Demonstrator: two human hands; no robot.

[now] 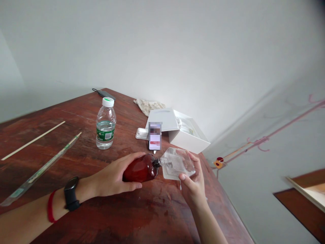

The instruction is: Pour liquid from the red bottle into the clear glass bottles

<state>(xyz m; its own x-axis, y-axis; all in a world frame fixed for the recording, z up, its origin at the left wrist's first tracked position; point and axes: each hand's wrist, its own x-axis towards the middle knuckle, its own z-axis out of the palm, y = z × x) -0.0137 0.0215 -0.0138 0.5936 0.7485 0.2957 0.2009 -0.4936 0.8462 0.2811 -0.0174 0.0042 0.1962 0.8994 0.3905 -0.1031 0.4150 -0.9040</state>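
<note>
A: Largest item first, with the phone (154,140) as landmark.

B: A reddish-brown table (83,106), beneath the phone. Wet-looking spots noted on its surface, nearer the wearer than the phone.

A: Next in size?

B: A white box (188,141), behind and to the right of the phone, its lid open towards it.

A: Then?

B: A water bottle (105,125) with a green label, upright, part filled, capped, well to the left of the phone.

A: Items in hand?

B: A red-brown bottle (139,169), laid over sideways, nearer the wearer than the phone and slightly left. The left hand (115,178) grips it, thumb and fingers curved round its body. A clear flat-sided bottle (179,164) is nearer the wearer and right of the phone. The right hand (193,184) pinches its base end, thumb in front, fingers behind.

A: Are the necks in contact?

B: They face each other, close together, below the phone. Contact cannot be determined.

A: Smallest?

B: A white case (141,133), just left of the phone.
</note>
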